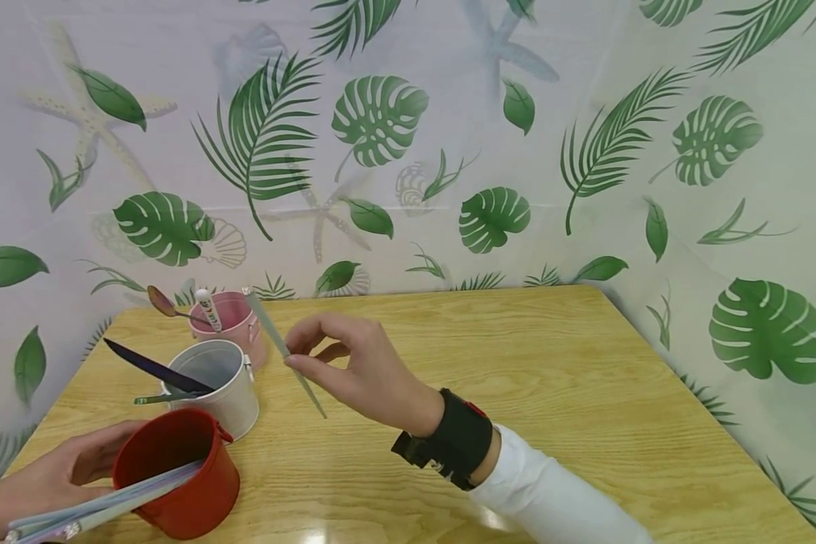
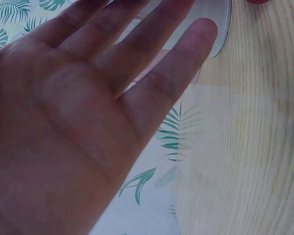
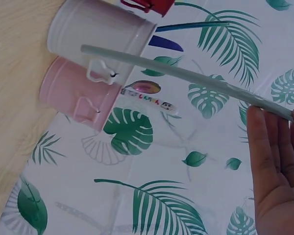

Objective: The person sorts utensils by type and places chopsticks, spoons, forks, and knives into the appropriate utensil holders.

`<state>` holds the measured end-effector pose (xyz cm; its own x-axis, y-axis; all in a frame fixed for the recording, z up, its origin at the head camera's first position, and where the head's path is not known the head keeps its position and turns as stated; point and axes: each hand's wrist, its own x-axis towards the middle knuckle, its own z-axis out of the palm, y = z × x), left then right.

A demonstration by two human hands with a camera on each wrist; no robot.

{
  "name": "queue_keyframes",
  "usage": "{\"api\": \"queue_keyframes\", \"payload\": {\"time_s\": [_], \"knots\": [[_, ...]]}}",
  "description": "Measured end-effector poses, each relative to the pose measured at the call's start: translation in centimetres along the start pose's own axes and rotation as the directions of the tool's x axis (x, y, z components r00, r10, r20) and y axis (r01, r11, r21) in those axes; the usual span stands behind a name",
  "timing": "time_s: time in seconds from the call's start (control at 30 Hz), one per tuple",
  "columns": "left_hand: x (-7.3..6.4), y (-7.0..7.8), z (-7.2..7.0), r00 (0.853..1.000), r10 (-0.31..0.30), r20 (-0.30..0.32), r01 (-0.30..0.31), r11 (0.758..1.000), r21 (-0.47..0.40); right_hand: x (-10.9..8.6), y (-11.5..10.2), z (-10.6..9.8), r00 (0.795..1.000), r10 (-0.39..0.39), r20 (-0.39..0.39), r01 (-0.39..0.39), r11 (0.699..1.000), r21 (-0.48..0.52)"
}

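My right hand (image 1: 363, 370) pinches a pale green chopstick (image 1: 268, 325) between thumb and fingertips. It holds the chopstick aslant above the table, right of the buckets, thin end down. In the right wrist view the chopstick (image 3: 186, 76) crosses in front of the white bucket. My left hand (image 1: 61, 472) lies along the left side of a red bucket (image 1: 211, 491), its fingers extended in the left wrist view; whether it touches the bucket I cannot tell. Several pale chopsticks (image 1: 122, 499) lean out of the red bucket toward the lower left.
Behind the red bucket stands a white bucket (image 1: 238, 404) with a dark-bladed knife (image 1: 153, 366) and a green-handled utensil (image 1: 159, 398). Farther back, a pink bucket (image 1: 255, 344) holds a spoon (image 1: 162, 301) and a white-handled utensil (image 1: 208, 308). A leaf-patterned cloth (image 1: 408, 174) borders the wooden table (image 1: 517, 378).
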<state>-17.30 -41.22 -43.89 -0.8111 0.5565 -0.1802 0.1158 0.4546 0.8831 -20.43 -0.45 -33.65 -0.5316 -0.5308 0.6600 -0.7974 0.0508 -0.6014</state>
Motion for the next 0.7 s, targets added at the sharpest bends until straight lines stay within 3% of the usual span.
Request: {"api": "queue_keyframes", "payload": {"time_s": [0.23, 0.43, 0.7], "knots": [[-0.1, -0.1, 0.1, 1.0, 0.0, -0.016, 0.0, 1.0, 0.008, 0.9, -2.2, 0.7, 0.994, -0.067, -0.085, 0.076, 0.992, 0.104], [-0.1, -0.3, 0.0, 0.999, -0.026, -0.024, 0.026, 0.999, -0.021, 1.3, -3.4, 1.7, 0.979, -0.13, -0.157, 0.163, 0.962, 0.221], [-0.2, 0.3, 0.1, 1.0, 0.009, -0.015, -0.008, 1.0, 0.021, 1.4, -4.4, 3.1, 0.981, -0.138, -0.135, 0.171, 0.947, 0.271]]}}
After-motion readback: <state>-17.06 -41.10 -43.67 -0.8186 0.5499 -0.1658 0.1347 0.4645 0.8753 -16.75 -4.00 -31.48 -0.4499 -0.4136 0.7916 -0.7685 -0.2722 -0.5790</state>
